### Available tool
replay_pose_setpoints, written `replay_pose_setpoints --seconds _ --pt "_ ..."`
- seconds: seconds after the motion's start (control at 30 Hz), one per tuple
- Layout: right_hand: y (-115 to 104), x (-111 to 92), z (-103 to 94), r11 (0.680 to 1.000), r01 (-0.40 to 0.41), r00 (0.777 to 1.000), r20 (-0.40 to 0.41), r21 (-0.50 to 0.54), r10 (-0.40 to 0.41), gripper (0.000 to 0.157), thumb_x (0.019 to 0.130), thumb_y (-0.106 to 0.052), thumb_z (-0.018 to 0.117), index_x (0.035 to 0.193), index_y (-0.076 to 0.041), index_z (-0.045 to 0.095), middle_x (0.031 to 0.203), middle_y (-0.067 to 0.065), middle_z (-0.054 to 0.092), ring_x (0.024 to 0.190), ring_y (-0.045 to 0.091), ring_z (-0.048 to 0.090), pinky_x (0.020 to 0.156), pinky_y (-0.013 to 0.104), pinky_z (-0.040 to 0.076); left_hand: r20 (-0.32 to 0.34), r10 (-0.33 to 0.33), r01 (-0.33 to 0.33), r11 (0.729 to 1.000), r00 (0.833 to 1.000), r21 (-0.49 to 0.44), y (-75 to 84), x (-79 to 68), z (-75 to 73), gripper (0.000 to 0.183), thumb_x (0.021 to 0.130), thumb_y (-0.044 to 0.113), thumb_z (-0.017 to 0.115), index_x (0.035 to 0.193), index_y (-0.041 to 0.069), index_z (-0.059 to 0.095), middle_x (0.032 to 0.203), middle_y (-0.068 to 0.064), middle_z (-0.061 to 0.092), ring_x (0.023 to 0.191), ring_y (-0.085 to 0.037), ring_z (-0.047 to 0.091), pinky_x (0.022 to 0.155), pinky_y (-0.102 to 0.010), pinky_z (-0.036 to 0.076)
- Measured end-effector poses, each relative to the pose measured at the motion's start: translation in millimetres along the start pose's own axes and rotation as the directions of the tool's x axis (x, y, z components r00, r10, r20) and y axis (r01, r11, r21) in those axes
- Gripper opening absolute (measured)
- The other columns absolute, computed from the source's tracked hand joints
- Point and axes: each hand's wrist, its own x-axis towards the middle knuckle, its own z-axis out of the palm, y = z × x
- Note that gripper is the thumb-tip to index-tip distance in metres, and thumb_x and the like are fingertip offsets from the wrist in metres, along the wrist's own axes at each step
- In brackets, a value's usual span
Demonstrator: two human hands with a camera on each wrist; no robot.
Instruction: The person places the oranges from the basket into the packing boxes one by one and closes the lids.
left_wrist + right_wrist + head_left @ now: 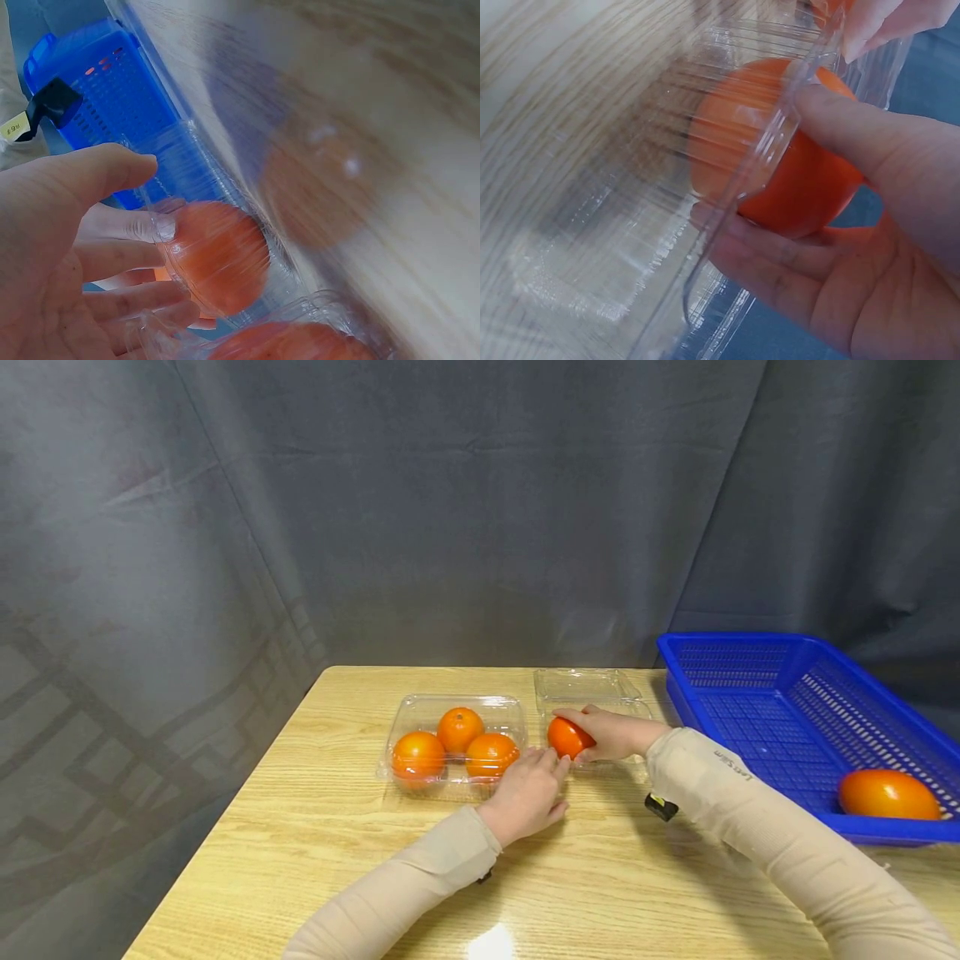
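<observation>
My right hand (617, 733) grips a smooth orange (567, 737), thumb on one side and fingers on the other. That fruit sits at the near left part of a clear plastic container (542, 702), whose lid (581, 682) is folded back. In the right wrist view, the clear wall (769, 154) crosses in front of the orange. My left hand (527, 795) lies just left of it with fairly straight fingers, fingertips at the container's near edge. Left of that hand is another clear container (423, 702) with three oranges (418, 756) in it.
A blue plastic basket (738, 697) with perforated walls stands on the right, with one orange fruit (888, 794) in its near corner. The light wooden table (315, 793) ends at a grey curtain (480, 527) behind the containers.
</observation>
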Motion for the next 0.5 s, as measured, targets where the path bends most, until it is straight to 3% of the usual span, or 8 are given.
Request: replay_pose_setpoints --seconds 0.5 --pt "-3.4 -4.2 -3.0 0.999 0.036 0.999 -0.006 0.000 -0.036 0.068 0.084 -0.019 0.065 0.138 0.002 0.029 0.111 0.030 0.050 0.098 0.036 0.056 0.089 0.053 0.045 0.016 -0.008 0.008 1.000 1.000 -0.004 0.6 -0.1 -0.2 0.061 0.082 0.049 0.058 0.131 0.012 0.048 0.122 -0.006 0.056 0.113 -0.018 0.055 0.103 -0.030 0.039"
